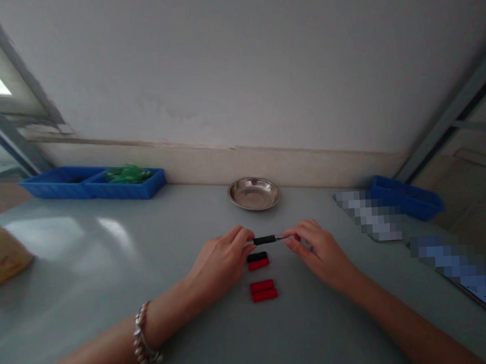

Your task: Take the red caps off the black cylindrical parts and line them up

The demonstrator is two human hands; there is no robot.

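Between my hands is a small black cylinder with a thin metal shaft (264, 240), held level just above the table; its exact kind I cannot make out. My left hand (225, 259) pinches its left end. At the other side, the fingertips of my right hand (318, 251) are closed on the metal end. Below it on the table lie a similar black cylinder (257, 257) and a red cylinder (259, 264), side by side. Closer to me rest two more red cylinders, an upper one (262, 286) and a lower one (264, 295).
A round metal dish (254, 205) stands by the wall on the grey table (194, 342). Blue trays (123, 192), one with green material (129, 174), sit back left. Another blue tray (409, 199) and blurred-out flat items (369, 216) are right. A yellowish package (4, 257) is far left.
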